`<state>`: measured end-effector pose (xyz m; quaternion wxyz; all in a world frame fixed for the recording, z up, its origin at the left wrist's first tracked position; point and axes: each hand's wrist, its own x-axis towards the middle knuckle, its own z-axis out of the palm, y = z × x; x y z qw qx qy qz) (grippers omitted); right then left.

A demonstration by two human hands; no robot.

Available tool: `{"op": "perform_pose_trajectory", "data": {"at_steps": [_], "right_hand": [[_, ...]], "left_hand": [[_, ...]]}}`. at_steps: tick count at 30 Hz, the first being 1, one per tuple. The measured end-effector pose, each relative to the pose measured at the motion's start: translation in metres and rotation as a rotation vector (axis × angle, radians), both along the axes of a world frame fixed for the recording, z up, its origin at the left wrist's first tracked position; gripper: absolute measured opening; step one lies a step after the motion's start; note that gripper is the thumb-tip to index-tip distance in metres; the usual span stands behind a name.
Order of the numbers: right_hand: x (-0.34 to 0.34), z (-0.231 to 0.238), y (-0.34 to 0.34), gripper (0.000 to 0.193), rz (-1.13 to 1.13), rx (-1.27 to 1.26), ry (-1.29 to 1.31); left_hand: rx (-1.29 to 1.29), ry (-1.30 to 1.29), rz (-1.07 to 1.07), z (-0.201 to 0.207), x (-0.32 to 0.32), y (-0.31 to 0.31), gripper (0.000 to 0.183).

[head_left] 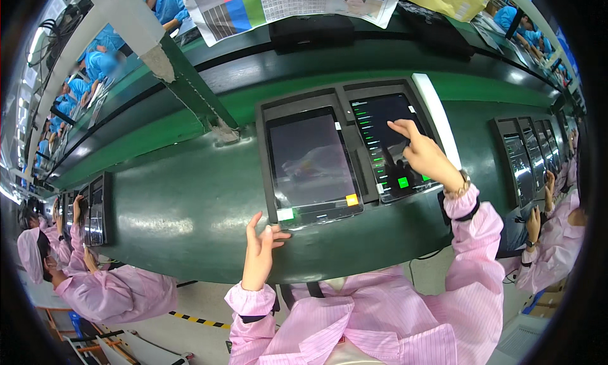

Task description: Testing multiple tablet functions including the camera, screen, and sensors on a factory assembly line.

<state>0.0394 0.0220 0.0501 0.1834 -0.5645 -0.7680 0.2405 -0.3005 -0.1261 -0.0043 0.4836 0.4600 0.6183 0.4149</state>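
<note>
A black foam tray [261, 143] on the green table holds two tablets side by side. The left tablet [307, 156] has a dark screen with a reflection, plus white and yellow stickers at its corners. Lit up with a column of green text lines and green blocks, the right tablet [380, 140] lies under my right hand [424, 153]. That hand points with its index finger at the screen, other fingers curled, holding nothing; contact is hard to tell. My left hand [259, 251] rests by the tray's near left corner, fingers apart, with nothing in it.
A white bar [437, 115] lies along the tray's right side. Beyond the table's back ledge hang printed sheets [285, 7]. A green-and-white post [190, 80] rises at the left. Co-workers in pink sit on both sides with similar trays [95, 206], [516, 162].
</note>
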Motion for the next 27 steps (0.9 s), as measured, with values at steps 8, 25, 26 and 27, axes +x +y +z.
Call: {"op": "perform_pose_trajectory", "data": {"at_steps": [8,25,26,27], "right_hand": [[0.027,-0.005,-0.067,0.049,-0.108,-0.134,0.458],[0.021,-0.021,-0.086,0.036,-0.1,-0.239,0.746],[0.018,-0.02,-0.084,0.035,-0.104,-0.247,0.766],[0.015,-0.018,-0.081,0.033,-0.102,-0.237,0.789]], "left_hand": [[-0.051,-0.387,0.11,0.016,0.012,0.016,0.043],[-0.048,-0.572,0.279,0.004,0.037,0.067,0.018],[-0.073,-0.508,0.303,0.004,0.036,0.064,0.017],[-0.154,-0.711,0.289,0.006,0.034,0.052,0.017]]}}
